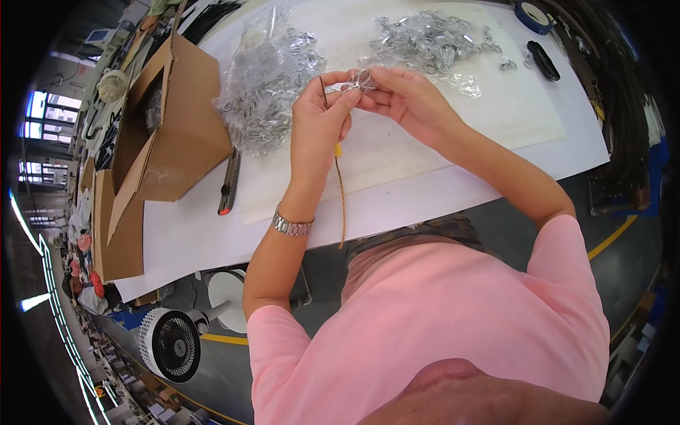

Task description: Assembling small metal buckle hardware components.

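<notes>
My left hand and my right hand meet above the white table. Between their fingertips is a small cluster of shiny silver metal pieces, which look like wire hooks; their exact kind is too small to make out. Both hands are closed on it. A thin brown cord with a yellow bit runs by my left hand and hangs down past the wrist; its upper end stands up at the fingers. Behind my right hand lies a loose heap of similar metal pieces. Clear plastic bags of metal pieces lie left of my left hand.
An open cardboard box stands at the left, with a utility knife beside it. Far right are a roll of blue tape and a black object. A fan stands below the table's near edge.
</notes>
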